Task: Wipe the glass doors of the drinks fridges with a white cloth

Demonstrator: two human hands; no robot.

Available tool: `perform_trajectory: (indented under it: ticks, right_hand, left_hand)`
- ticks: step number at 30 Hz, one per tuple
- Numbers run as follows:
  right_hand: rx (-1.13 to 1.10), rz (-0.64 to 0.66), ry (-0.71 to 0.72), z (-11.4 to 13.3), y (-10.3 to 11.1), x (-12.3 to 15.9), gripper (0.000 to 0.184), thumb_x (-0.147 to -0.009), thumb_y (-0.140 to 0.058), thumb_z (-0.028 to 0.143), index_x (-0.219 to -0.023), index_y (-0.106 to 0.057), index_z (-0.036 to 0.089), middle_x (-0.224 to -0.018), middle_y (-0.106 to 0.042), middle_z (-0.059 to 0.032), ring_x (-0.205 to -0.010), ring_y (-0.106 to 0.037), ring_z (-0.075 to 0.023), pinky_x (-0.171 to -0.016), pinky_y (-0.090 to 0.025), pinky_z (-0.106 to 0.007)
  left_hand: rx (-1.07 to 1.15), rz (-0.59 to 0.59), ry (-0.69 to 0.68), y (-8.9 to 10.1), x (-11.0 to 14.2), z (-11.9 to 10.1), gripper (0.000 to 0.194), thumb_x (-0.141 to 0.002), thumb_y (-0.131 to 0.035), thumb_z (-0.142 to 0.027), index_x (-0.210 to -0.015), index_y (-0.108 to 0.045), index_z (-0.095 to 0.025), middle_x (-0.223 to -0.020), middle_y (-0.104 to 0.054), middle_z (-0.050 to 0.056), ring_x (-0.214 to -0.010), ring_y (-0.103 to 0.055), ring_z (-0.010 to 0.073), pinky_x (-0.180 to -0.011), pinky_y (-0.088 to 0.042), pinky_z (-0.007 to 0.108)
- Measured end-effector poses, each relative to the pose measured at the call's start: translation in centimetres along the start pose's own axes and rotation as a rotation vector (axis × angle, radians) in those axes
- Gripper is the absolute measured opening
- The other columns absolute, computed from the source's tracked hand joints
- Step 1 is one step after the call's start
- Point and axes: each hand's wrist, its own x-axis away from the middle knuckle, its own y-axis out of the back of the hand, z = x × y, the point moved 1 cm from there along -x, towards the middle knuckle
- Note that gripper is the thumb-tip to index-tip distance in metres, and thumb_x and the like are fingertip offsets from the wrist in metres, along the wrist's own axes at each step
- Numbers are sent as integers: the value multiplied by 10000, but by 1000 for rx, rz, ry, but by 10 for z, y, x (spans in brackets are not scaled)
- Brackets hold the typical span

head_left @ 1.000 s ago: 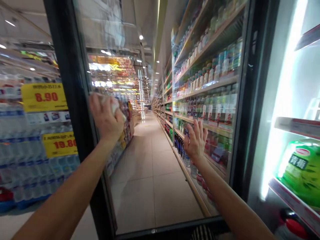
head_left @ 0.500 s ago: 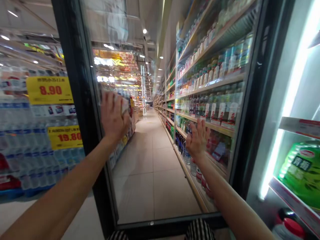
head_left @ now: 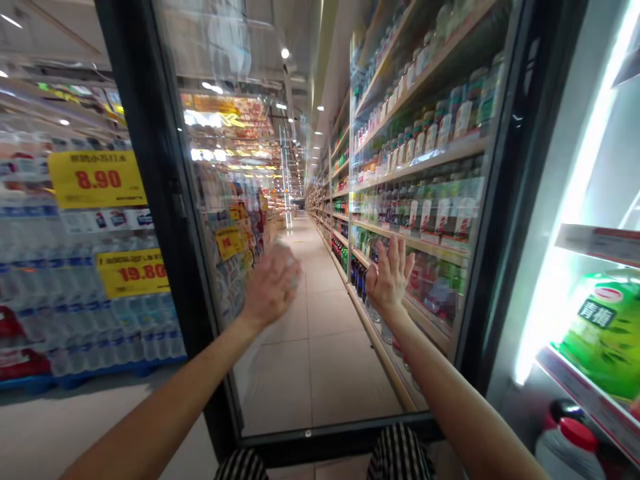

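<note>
A glass cooler door (head_left: pixel 280 393) in a black frame stands swung open in front of me. My left hand (head_left: pixel 273 287) is at the left-middle of the pane, blurred by motion. A crumpled white cloth or tissue (head_left: pixel 284 249) shows at its fingers, pressed toward the glass; its exact kind is hard to make out. My right hand (head_left: pixel 391 275) rests on the right part of the pane, palm forward with fingers spread, holding nothing.
On the right is the lit cooler interior with a green bottle (head_left: pixel 603 333) and a red-capped jar (head_left: pixel 575 440). Stacked bottled water (head_left: pixel 115 347) with yellow price signs (head_left: pixel 100 179) stands left. Bottle shelves (head_left: pixel 420 167) and an aisle floor (head_left: pixel 295 320) show through the glass.
My left hand has moved right and down across the pane with the white cloth, away from the door's left frame. My right hand stays in nearly the same place.
</note>
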Motion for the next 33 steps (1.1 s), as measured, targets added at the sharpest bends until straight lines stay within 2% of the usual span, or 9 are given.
perform_trajectory:
  ticks: [3,7,9,13,15,21,26,31,33]
  right_hand:
    - [8,11,18,1,0,3,546,-833,-394,235,-1375,-330,201,-1448,-324,-121,-1373,-209,-252,-1081,-188,-511]
    - [6,25,6,2,0,4,571,-830,-386,237,-1393,-295,199,-1463,-294,-117,-1379,-188,-256,-1085,-167,-523]
    - [7,26,-10,5,0,6,579,-834,-379,244,-1401,-275,191,-1467,-282,-124,-1383,-170,-262,-1082,-162,-537]
    - [9,28,2,7,-1,11,585,-841,-386,264,-1405,-260,179,-1458,-296,-140,-1380,-178,-267,-1072,-182,-539]
    - [3,21,25,6,-1,13,584,-842,-391,265,-1405,-259,186,-1454,-307,-135,-1377,-189,-264,-1072,-190,-529]
    - [-21,18,17,6,0,15,609,-836,-391,245,-1420,-223,204,-1470,-281,-115,-1381,-178,-263,-1078,-177,-525]
    - [-34,59,31,5,2,19,616,-826,-387,234,-1420,-223,204,-1473,-273,-113,-1382,-176,-269,-1079,-174,-531]
    - [-37,70,31,5,1,23,620,-828,-383,239,-1422,-213,200,-1472,-272,-117,-1382,-171,-269,-1080,-166,-532]
    - [-23,72,17,7,1,23,615,-835,-370,246,-1425,-204,197,-1470,-276,-122,-1384,-165,-270,-1078,-161,-538]
  left_hand:
    - [12,140,-214,-5,13,-12,511,-803,-515,-232,-1302,-406,-239,-1392,-409,54,-1356,-232,227,-1084,-276,402]
    - [-108,-202,261,5,15,16,594,-797,-516,-227,-1359,-325,-206,-1444,-309,102,-1364,-195,271,-1084,-241,490]
    - [-93,-224,314,4,19,11,608,-785,-517,-195,-1361,-321,-180,-1459,-268,120,-1372,-157,284,-1083,-240,499]
    - [59,125,-267,-10,35,-35,506,-803,-503,-204,-1301,-414,-226,-1418,-370,52,-1369,-192,207,-1106,-230,374]
    - [81,186,-324,-11,41,-40,457,-817,-495,-229,-1272,-450,-242,-1374,-436,34,-1359,-226,186,-1114,-209,353]
    - [-77,-131,268,-1,46,-13,612,-783,-540,-212,-1359,-334,-191,-1454,-277,132,-1369,-165,292,-1081,-244,498]
    - [98,227,-342,-9,72,-47,549,-814,-504,-212,-1339,-361,-284,-1403,-395,19,-1355,-228,148,-1127,-182,324]
    - [-47,-4,225,5,82,-16,696,-782,-564,-215,-1399,-247,-265,-1474,-242,75,-1378,-145,247,-1113,-173,473]
    - [-43,-9,241,5,88,-18,723,-779,-559,-196,-1410,-211,-257,-1497,-166,71,-1382,-113,262,-1104,-193,481]
